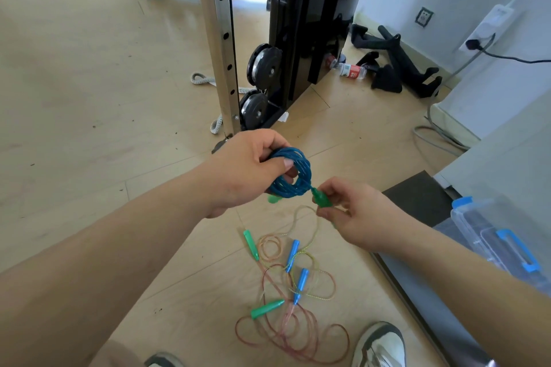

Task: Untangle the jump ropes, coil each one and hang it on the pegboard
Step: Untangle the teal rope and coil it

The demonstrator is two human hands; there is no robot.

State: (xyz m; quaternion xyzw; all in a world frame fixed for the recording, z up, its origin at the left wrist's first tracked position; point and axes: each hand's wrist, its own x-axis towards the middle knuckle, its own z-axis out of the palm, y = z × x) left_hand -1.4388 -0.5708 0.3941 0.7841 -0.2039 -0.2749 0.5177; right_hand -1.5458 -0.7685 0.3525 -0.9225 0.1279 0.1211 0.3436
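Note:
My left hand [247, 171] grips a blue jump rope [293, 174] wound into a tight coil, thumb pressed over the loops. My right hand [354, 213] pinches that rope's green handle [321, 199] just right of the coil. A second green handle tip [272, 198] pokes out below my left hand. On the floor beneath lie two tangled ropes: a red one [293, 334] with green handles [266, 308] [251, 241] and a yellow one [323, 286] with blue handles [292, 251] [300, 284]. No pegboard is in view.
A black weight machine [301, 39] with a steel upright [220, 48] stands ahead. A plastic bottle [349, 69] and black bar attachments [396, 62] lie by the wall. A clear bin with blue latches [492, 232] sits right. My shoes [380, 345] flank the ropes.

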